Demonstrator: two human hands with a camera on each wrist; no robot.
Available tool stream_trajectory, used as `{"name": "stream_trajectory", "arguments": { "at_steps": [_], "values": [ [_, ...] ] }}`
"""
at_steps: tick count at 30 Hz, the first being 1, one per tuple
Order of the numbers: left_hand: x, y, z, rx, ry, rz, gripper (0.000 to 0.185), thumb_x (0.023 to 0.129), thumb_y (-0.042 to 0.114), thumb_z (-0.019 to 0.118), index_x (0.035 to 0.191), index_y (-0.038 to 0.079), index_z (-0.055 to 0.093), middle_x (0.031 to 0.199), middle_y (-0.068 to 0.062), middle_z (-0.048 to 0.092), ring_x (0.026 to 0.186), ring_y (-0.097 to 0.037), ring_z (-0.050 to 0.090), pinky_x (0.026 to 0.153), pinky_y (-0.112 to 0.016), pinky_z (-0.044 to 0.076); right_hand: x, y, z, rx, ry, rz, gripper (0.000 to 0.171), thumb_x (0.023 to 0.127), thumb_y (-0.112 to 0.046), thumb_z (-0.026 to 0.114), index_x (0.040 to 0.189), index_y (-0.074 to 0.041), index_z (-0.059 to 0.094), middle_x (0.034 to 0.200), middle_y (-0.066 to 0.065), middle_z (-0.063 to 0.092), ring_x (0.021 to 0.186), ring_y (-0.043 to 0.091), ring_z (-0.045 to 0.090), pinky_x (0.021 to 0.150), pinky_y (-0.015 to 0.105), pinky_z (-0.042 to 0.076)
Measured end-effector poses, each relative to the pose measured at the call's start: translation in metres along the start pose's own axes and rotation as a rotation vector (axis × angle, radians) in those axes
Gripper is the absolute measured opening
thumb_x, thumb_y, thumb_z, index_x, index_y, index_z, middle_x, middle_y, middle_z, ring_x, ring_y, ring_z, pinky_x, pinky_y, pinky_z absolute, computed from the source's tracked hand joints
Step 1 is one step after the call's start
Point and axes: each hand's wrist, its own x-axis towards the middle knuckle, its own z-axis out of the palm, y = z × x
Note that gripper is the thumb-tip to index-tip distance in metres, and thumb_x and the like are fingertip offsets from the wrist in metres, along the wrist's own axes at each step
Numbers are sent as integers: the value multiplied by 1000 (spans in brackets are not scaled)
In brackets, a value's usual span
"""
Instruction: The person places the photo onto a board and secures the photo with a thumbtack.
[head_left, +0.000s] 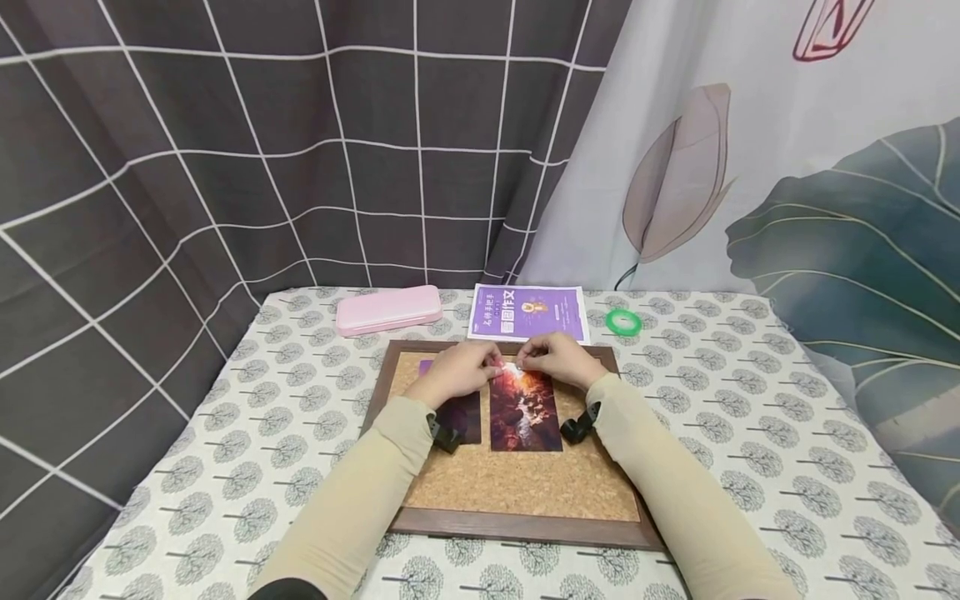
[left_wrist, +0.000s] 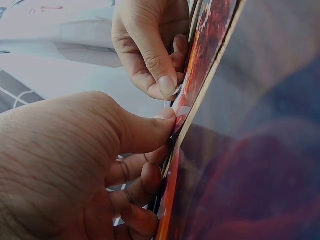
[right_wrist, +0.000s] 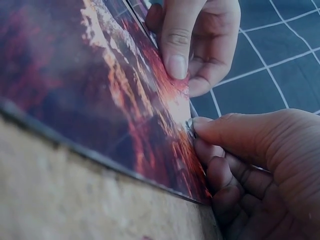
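Both hands met at the top edge of the red photo (head_left: 525, 410), which lay flat on the cork board (head_left: 525, 483) at table centre. Left hand (head_left: 459, 372) sat at about 11 o'clock of the photo, fingers curled, thumb tip pressed down on the photo's top edge. Right hand (head_left: 561, 358) was at about 1 o'clock, fingers curled, thumb and forefinger pinched on a small shiny pin (right_wrist: 190, 125) at that same edge. In the wrist views the two thumbs were close together, just apart. A darker photo (head_left: 459, 417) lay just beside the red one at its 9 o'clock, partly under the left wrist. Beyond the board: pink case (head_left: 387, 309) at 11 o'clock, purple booklet (head_left: 528, 312) at 12, touching the board's frame, green tape ring (head_left: 623, 322) at 1 o'clock.
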Motion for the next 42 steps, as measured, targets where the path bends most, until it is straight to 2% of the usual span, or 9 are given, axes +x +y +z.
{"name": "stream_trajectory", "arguments": {
  "at_steps": [5,11,16,23,30,36,42],
  "values": [
    [0,0,-1,0,7,7,17,93,38,62,105,25,64,93,10,66,83,-8,61,75,-32,49,0,-3,0,2,7,7,8,85,-20,71,91,-15,74,87,1,74,78,12,63,76,28,49],
    [0,0,-1,-4,7,1,17,93,39,62,103,25,64,91,10,65,83,-8,59,75,-32,49,-1,-4,0,-25,15,-54,9,84,-15,71,91,-11,74,85,3,74,72,10,60,71,26,49],
    [0,0,0,-2,2,0,17,93,39,61,104,25,64,91,10,64,82,-8,59,74,-31,49,-1,1,2,-11,15,-65,7,85,-16,70,90,-13,74,83,1,73,73,10,62,72,26,50],
    [1,-1,1,10,12,9,18,93,38,62,104,24,64,91,10,63,82,-8,59,74,-31,49,1,7,2,34,16,-32,6,85,-19,69,90,-17,73,83,0,70,77,13,64,74,28,53],
    [1,-2,2,18,9,3,16,93,38,62,104,26,64,92,11,63,83,-8,59,74,-31,49,1,7,4,51,34,-32,6,84,-16,69,89,-15,71,82,2,69,76,14,63,74,28,53],
    [1,-3,2,25,15,9,17,93,39,61,104,26,64,92,10,63,83,-9,60,74,-31,50,1,5,5,41,57,-17,6,84,-15,70,89,-12,71,81,3,69,73,12,61,71,25,52],
    [1,-3,2,17,14,1,16,93,39,61,104,27,64,93,11,63,84,-8,60,74,-31,50,1,-3,5,17,75,38,7,83,-15,72,87,-10,71,80,4,70,70,12,61,68,25,50]
  ]
}}
